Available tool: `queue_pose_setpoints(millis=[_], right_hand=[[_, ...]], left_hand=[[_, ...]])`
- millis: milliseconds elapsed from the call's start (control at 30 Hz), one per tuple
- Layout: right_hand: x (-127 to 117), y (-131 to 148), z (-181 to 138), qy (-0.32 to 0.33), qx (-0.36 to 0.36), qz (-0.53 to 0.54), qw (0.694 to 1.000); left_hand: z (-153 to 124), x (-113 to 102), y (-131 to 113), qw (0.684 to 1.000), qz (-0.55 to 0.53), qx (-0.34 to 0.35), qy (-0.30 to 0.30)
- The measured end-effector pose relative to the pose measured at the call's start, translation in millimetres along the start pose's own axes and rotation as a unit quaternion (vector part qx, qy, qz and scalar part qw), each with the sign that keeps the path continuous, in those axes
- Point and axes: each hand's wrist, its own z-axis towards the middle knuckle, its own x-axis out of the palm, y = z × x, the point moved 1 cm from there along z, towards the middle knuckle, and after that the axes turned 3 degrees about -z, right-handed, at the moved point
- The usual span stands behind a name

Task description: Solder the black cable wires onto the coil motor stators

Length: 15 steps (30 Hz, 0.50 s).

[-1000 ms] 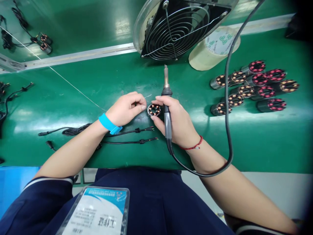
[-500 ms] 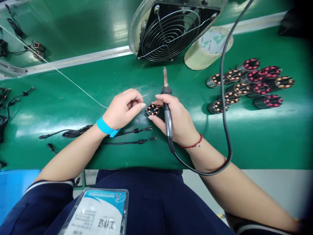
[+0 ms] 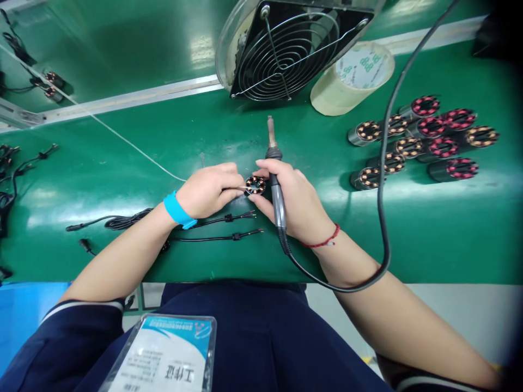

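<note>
My left hand (image 3: 212,188) pinches a thin pale solder wire (image 3: 137,148), whose short end reaches the left rim of a small round motor stator (image 3: 255,185) with copper windings. The rest of the wire runs off to the upper left. My right hand (image 3: 300,198) steadies that stator between thumb and fingertips. The same hand also grips a soldering iron (image 3: 279,204), its tip pointing up toward the fan, apart from the stator. Two black cables with bared ends (image 3: 216,238) lie below my left hand.
A black fan with a wire guard (image 3: 286,60) stands at the back, beside a roll of tape (image 3: 353,76). Several stators (image 3: 445,147) in metal sleeves stand at right. The iron's cord (image 3: 382,218) loops over my right forearm. Black cables (image 3: 12,185) lie at the left edge.
My left hand has moved slightly right and down, bringing the solder wire's end onto the stator. The iron has tilted a little to the left; my right hand still holds it and the stator.
</note>
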Motion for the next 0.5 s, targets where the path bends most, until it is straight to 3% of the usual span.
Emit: queue_pose_setpoints(millis=[100,167,267,333,500], right_hand=[[1.2,0.0,0.3,0.017,0.006,-0.002,1.0],[1.0,0.4,0.3,0.023,0.005,0.002,1.0],[0.2,0.6,-0.3,0.024,0.003,0.005,1.0],[0.0,0.5,-0.6,0.023,0.003,0.007,1.0],[0.4,1.3,-0.3,0.01,0.002,0.011,1.0]], left_hand=[[-2.8,0.4,1.5,0.992,0.114,0.058,-0.009],[-3.1,-1.7,2.5,0.988,0.133,0.06,-0.045],[-1.2,-7.3,3.5,0.987,0.084,0.015,-0.136],[0.8,-8.9,3.3,0.986,0.033,-0.018,-0.162],[4.0,-2.7,0.2,0.996,-0.036,-0.052,-0.055]])
